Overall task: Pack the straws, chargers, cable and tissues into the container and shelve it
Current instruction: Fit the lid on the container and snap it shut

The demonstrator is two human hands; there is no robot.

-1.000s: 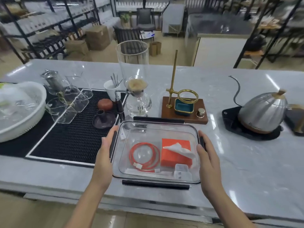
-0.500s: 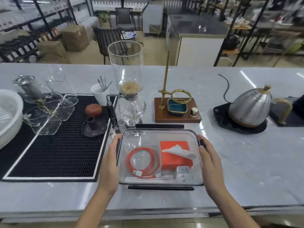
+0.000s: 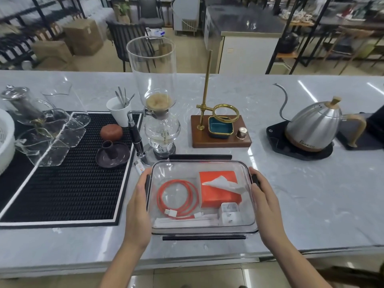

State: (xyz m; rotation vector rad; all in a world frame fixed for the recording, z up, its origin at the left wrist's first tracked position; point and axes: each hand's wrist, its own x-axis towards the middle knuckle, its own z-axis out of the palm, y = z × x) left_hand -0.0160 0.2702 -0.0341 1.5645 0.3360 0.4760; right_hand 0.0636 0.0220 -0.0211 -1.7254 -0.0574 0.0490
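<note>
Grey marble counter (image 3: 291, 194) runs across in front of you, with shelving and boxes blurred beyond it. Your left hand (image 3: 138, 206) and right hand (image 3: 265, 204) clasp the two short ends of the clear container (image 3: 202, 230), fingers curled around its black side latches. Between your palms, inside the container, lie the coiled orange cable (image 3: 176, 196), the orange pack of tissues (image 3: 219, 189) with one sheet pulled up, the white chargers (image 3: 229, 213) near your right wrist, and the paper-wrapped straws (image 3: 185, 221) along the near wall. Just beyond your left fingertips stands a glass coffee siphon (image 3: 158, 104), with a black mat (image 3: 62, 173) farther left. Well beyond your right hand sits a steel kettle (image 3: 313, 125).
</note>
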